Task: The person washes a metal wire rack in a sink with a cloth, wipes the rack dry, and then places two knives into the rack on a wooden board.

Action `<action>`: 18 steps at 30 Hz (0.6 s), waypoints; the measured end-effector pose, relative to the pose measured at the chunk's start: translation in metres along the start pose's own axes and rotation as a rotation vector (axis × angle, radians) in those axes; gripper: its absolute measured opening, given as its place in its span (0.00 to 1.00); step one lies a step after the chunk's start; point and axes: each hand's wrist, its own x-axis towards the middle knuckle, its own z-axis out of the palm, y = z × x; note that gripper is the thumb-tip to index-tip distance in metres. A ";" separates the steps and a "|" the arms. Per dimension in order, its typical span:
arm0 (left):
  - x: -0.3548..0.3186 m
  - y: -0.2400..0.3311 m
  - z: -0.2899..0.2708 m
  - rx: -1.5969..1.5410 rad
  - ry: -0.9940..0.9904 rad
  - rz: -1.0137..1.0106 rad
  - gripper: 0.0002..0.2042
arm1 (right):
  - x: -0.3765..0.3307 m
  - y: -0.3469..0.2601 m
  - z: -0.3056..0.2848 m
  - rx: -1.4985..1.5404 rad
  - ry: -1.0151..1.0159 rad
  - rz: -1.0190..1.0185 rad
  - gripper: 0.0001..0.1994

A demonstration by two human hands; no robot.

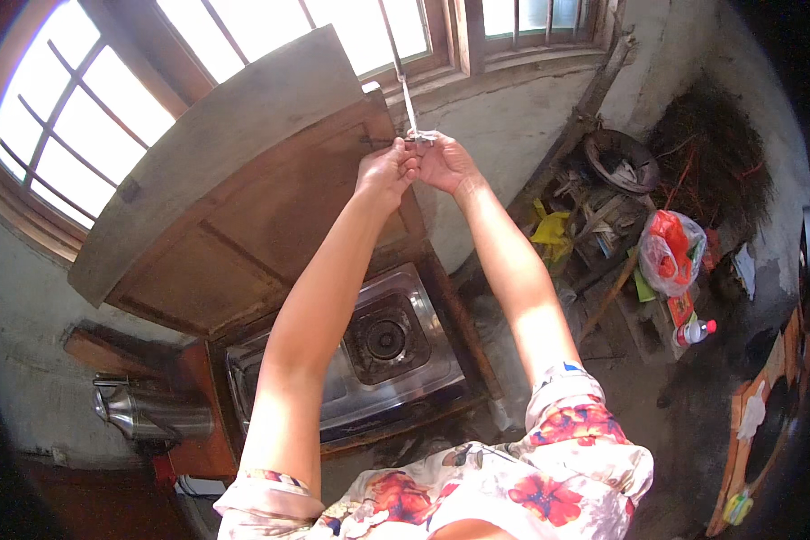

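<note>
My two hands are raised close together in front of the wooden board, at the lower end of a thin hanging cord (410, 103). The cord comes down past the window and looks pale toward its end. My left hand (387, 173) is closed in a pinch beside the cord's end; a thin dark piece shows next to its fingertips, too small to name. My right hand (448, 166) has its palm turned up and its fingers curled at the cord's end, closed around it. A small light, metal-looking bit (421, 137) sits between the fingertips of both hands.
Below my arms lies a steel gas stove (405, 297) in a wooden frame, with the upright board (234, 216) behind it. A metal pot (157, 412) stands at left. On the right are a dark round basin (623, 160), brushwood (715, 162), a plastic bag (671, 252) and a bottle (693, 333).
</note>
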 end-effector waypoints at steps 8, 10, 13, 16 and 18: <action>0.022 -0.014 0.010 -0.146 0.067 0.216 0.05 | 0.002 -0.013 -0.003 0.024 -0.110 -0.025 0.06; 0.026 -0.016 0.017 -0.203 0.095 0.248 0.05 | 0.000 -0.019 -0.008 -0.065 -0.098 -0.074 0.06; 0.034 -0.020 0.010 -0.278 0.175 0.308 0.05 | -0.007 -0.016 0.006 -0.097 -0.099 -0.126 0.05; 0.037 -0.022 0.021 -0.302 0.234 0.327 0.04 | -0.015 -0.023 0.002 -0.159 -0.028 -0.225 0.05; 0.038 -0.022 0.024 -0.335 0.278 0.328 0.04 | -0.020 -0.023 0.011 -0.254 0.075 -0.299 0.05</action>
